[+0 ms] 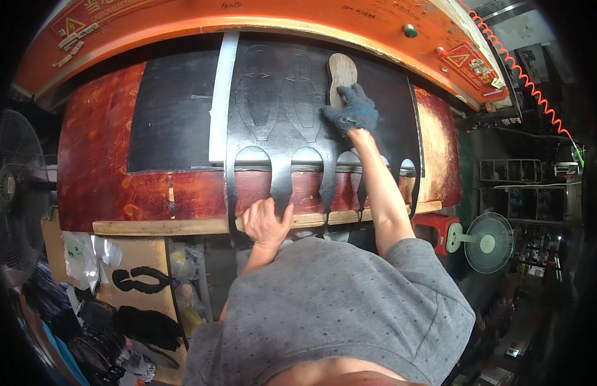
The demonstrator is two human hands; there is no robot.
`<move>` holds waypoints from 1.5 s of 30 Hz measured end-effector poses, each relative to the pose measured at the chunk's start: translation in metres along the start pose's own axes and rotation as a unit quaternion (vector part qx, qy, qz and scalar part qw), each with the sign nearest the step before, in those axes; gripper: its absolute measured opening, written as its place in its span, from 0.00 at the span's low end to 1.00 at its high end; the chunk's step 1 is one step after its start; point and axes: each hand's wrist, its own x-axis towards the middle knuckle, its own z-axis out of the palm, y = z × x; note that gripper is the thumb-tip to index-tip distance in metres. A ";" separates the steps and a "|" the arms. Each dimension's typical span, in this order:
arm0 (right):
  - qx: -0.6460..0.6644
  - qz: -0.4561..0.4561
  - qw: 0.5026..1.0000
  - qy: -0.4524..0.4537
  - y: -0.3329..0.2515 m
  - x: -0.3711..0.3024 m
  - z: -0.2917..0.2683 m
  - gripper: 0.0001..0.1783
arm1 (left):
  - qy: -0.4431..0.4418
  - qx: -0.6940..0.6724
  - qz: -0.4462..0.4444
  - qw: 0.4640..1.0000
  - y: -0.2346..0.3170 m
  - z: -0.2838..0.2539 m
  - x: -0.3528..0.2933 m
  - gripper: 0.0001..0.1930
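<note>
My right hand (pixel 353 114), in a dark blue-grey work glove, grips the near end of a sole-shaped cutting die (pixel 341 71) with a wooden top. The die lies on a black sheet (pixel 260 132), right of several cut sole outlines. Along the sheet's near edge, rounded cut-outs leave narrow strips hanging toward me. My left hand (pixel 265 222) is bare and open, its fingers lying at the table's wooden front edge beside one black strip. A white board (pixel 219 116) shows under the sheet's left side and through the cut-outs.
An orange machine beam (pixel 279 16) with warning labels spans the far side of the reddish worktable (pixel 96 148). Fans stand at the left (pixel 12 186) and right (pixel 487 243). Black cut pieces (pixel 144 280) lie on a lower board at left. A red coiled hose (pixel 527 83) hangs at right.
</note>
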 end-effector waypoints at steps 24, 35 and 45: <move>0.633 0.138 0.751 0.131 0.073 0.223 -0.073 0.17 | 0.074 0.050 0.014 0.996 -0.009 0.111 0.257 0.29; 0.078 -0.237 0.967 0.048 0.068 0.097 0.035 0.22 | -0.151 0.091 0.148 0.973 0.039 0.161 0.307 0.12; 0.018 -0.219 0.974 0.057 0.048 0.088 0.044 0.19 | -0.137 0.039 0.132 0.981 0.034 0.156 0.282 0.15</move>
